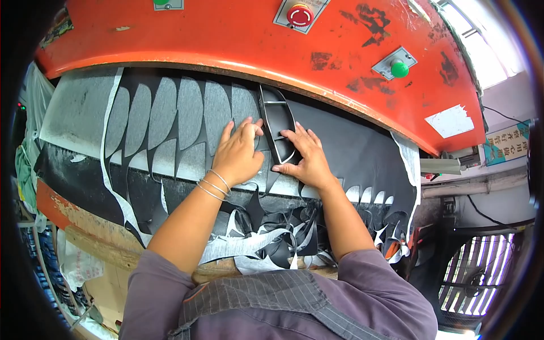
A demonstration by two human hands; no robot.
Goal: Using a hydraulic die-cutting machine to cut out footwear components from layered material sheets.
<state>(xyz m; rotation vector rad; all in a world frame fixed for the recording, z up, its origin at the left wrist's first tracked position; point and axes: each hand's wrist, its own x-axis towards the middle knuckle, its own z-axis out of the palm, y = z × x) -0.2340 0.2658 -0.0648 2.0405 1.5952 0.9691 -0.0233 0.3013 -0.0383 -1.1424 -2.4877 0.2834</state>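
A leaf-shaped metal cutting die (pixel 275 103) with crossbars stands on a dark sheet (pixel 354 139), under the edge of the orange press. My right hand (pixel 309 157) grips its near right end, thumb at the lower tip and fingers over the right wall. My left hand (pixel 241 153) lies just left of the die, fingers apart, some of them bent close to its left wall. I see nothing held in it. Left of my left hand runs a row of leaf-shaped cutouts (pixel 164 110) in the sheet, with a pale surface showing through.
Over the work hangs the orange press head (pixel 226 39), with a red stop button (pixel 300 16) and a green button (pixel 399 68). Tangled dark and pale scraps (pixel 277 232) lie along the near edge. A fan (pixel 473 277) stands at the right.
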